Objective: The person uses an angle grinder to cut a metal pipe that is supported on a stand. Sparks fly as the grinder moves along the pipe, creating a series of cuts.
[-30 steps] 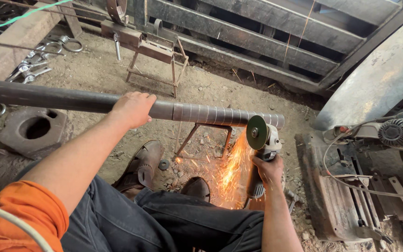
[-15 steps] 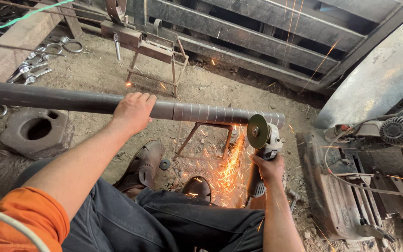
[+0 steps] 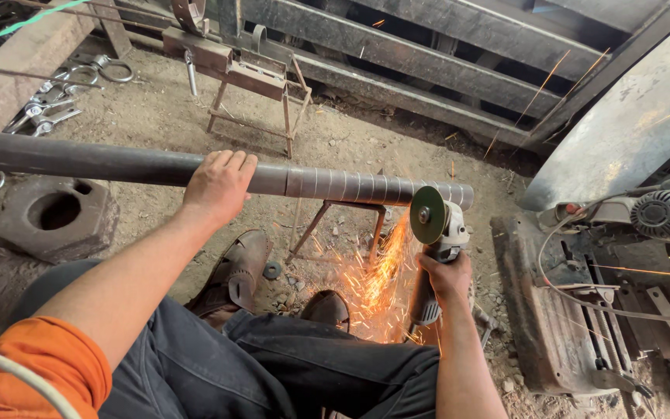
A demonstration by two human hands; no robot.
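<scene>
from the head camera i look down on a dirt-floored workshop; my left hand (image 3: 217,186) lies palm-down on a long dark steel pipe (image 3: 118,164), fingers curled over its top, pressing it in place; the pipe runs level across the view from the left edge to its ground, banded end near the middle right, resting on a small rusty metal stand (image 3: 335,225); my right hand (image 3: 447,279) is clenched round the body of an angle grinder (image 3: 436,240), held upright below the pipe's end; the grinder's green disc (image 3: 427,215) meets the pipe close to that end, and orange sparks (image 3: 381,279) spray down toward my dark trousers (image 3: 288,365) and shoes (image 3: 242,268); an orange sleeve (image 3: 32,372) shows at lower left; a second welded stand (image 3: 253,85) sits beyond the pipe; a heavy cast block with a round hole (image 3: 56,213) lies at left, wrenches (image 3: 40,116) further back; a grey machine with loose cables (image 3: 653,217) stands at right.
</scene>
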